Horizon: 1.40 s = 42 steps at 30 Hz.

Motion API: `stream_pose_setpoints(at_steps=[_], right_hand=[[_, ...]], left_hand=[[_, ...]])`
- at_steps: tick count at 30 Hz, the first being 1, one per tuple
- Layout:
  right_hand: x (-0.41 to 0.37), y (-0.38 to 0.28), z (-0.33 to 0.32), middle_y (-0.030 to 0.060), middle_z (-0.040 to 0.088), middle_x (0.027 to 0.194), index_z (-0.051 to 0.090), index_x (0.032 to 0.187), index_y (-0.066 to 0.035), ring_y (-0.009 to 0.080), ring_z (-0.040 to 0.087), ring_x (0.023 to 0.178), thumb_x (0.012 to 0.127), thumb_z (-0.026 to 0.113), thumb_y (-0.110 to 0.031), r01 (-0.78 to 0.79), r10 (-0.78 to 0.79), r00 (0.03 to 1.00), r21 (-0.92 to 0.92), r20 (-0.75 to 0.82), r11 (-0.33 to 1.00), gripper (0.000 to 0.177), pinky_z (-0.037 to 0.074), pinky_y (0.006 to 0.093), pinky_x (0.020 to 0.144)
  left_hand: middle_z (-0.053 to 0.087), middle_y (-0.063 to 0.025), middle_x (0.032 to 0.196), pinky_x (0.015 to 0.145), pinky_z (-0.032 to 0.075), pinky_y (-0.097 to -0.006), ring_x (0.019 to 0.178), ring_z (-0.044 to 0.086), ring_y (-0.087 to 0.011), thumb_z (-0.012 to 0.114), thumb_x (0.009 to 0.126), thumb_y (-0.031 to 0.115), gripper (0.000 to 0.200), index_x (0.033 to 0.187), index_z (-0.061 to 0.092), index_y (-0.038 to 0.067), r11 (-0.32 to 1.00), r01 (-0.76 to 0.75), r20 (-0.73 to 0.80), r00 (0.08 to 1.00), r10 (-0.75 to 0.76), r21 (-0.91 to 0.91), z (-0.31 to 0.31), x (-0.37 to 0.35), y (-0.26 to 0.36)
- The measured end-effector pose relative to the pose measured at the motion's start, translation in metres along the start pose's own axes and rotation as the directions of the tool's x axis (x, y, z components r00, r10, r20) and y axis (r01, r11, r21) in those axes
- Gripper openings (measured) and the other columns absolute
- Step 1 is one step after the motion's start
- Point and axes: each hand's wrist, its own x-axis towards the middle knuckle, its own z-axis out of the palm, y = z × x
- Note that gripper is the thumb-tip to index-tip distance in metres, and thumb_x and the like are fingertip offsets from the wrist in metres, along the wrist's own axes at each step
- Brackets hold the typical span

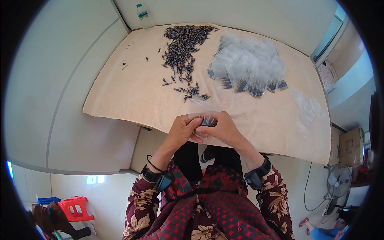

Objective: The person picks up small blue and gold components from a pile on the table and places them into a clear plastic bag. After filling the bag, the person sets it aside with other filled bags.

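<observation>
One clear bag [199, 105], dark-blue pieces [208, 121] inside, at the near edge of the cloth [120, 98] — pinched by curled right hand [180, 132] and left hand [228, 129]; beyond, many filled bags [249, 60], piled; loose pieces [182, 46], a large heap — unbagged

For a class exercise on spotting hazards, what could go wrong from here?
The left hand and right hand hold a clear bag of pieces at the table's near edge; a slip might spill pieces onto the floor.

The filled bags overlap in a pile, so one could be miscounted.

Loose gold-tipped pieces lie just beyond the hands and could be knocked about.
</observation>
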Motion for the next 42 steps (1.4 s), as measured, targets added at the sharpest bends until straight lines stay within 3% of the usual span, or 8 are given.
stream_pose_setpoints(at_steps=[5,8,13,16,21,29,36,42], right_hand=[[-0.003,0.009,0.006,0.0039,0.067,0.088,0.063,0.106,0.003,0.007,0.06,0.073,0.08,0.072,-0.007,0.11,-0.092,0.993,0.253,-0.079,0.961,0.029,0.048,0.0213,0.065],[-0.008,0.007,0.006,0.0106,0.067,0.09,0.061,0.109,0.008,0.0111,0.063,0.077,0.077,0.072,-0.004,0.034,0.019,0.99,0.372,-0.137,0.928,0.036,0.051,0.0232,0.068],[-0.007,0.022,0.002,0.0081,0.068,0.088,0.063,0.107,0.007,0.0089,0.062,0.075,0.078,0.071,-0.004,0.041,0.003,0.989,0.294,-0.147,0.955,0.031,0.051,0.0224,0.068],[-0.007,0.026,0.002,0.0051,0.068,0.084,0.065,0.103,0.005,0.0077,0.061,0.072,0.079,0.07,-0.003,0.019,-0.011,0.99,0.062,-0.139,0.998,0.026,0.05,0.0217,0.067],[-0.009,0.026,-0.002,0.0031,0.067,0.081,0.066,0.101,0.004,0.0069,0.06,0.069,0.079,0.07,-0.004,0.008,-0.005,0.995,0.027,-0.095,1.0,0.023,0.05,0.0214,0.064],[-0.008,0.021,-0.004,0.0029,0.067,0.08,0.066,0.099,0.003,0.0065,0.059,0.069,0.081,0.069,-0.007,-0.05,0.054,0.998,0.128,-0.022,0.991,0.021,0.048,0.0204,0.059],[-0.007,0.012,-0.006,0.001,0.064,0.076,0.067,0.096,0.001,0.0055,0.057,0.064,0.082,0.071,-0.013,-0.072,0.086,0.995,0.247,-0.044,0.966,0.02,0.045,0.0187,0.049],[-0.003,0.017,-0.015,0.0011,0.064,0.077,0.069,0.094,-0.001,0.0064,0.056,0.063,0.081,0.073,-0.013,-0.053,0.066,0.991,0.113,-0.117,0.992,0.019,0.046,0.0196,0.05]], left_hand=[[0.068,-0.0097,0.091,0.061,0.061,-0.0298,0.076,0.068,-0.0177,0.05,0.098,0.031,0.038,0.116,0.059,-0.002,0.988,-0.041,-0.139,0.99,0.02,-0.15,-0.001,-0.003,-0.021],[0.067,-0.0114,0.093,0.063,0.061,-0.0296,0.077,0.068,-0.0177,0.05,0.098,0.032,0.041,0.115,0.058,-0.005,0.944,-0.096,-0.179,0.983,0.04,-0.315,0.003,-0.006,-0.03],[0.066,-0.0117,0.095,0.065,0.061,-0.0303,0.078,0.068,-0.0184,0.049,0.098,0.034,0.043,0.114,0.057,-0.005,0.901,-0.149,-0.242,0.969,0.051,-0.407,0.015,-0.008,-0.039],[0.066,-0.0116,0.097,0.066,0.061,-0.0308,0.08,0.068,-0.0193,0.05,0.098,0.034,0.042,0.113,0.057,-0.005,0.893,-0.15,-0.247,0.968,0.046,-0.425,0.019,-0.008,-0.042],[0.067,-0.0126,0.099,0.067,0.061,-0.0334,0.082,0.069,-0.0205,0.053,0.096,0.035,0.042,0.113,0.058,-0.003,0.889,-0.076,-0.171,0.985,-0.002,-0.451,0.011,-0.009,-0.043],[0.067,-0.0137,0.098,0.067,0.061,-0.033,0.083,0.069,-0.0217,0.057,0.094,0.03,0.038,0.112,0.06,-0.004,0.918,-0.006,-0.084,0.996,-0.03,-0.397,-0.002,-0.009,-0.038],[0.067,-0.0124,0.099,0.069,0.061,-0.0316,0.086,0.068,-0.0201,0.058,0.093,0.012,0.03,0.117,0.059,-0.005,0.985,-0.075,-0.081,0.995,0.063,-0.156,0.0,-0.003,-0.02],[0.068,-0.0077,0.1,0.075,0.056,-0.0274,0.089,0.066,-0.0156,0.059,0.091,0.007,0.03,0.118,0.06,-0.004,0.988,-0.155,0.005,0.988,0.155,0.011,-0.007,0.019,-0.026]])
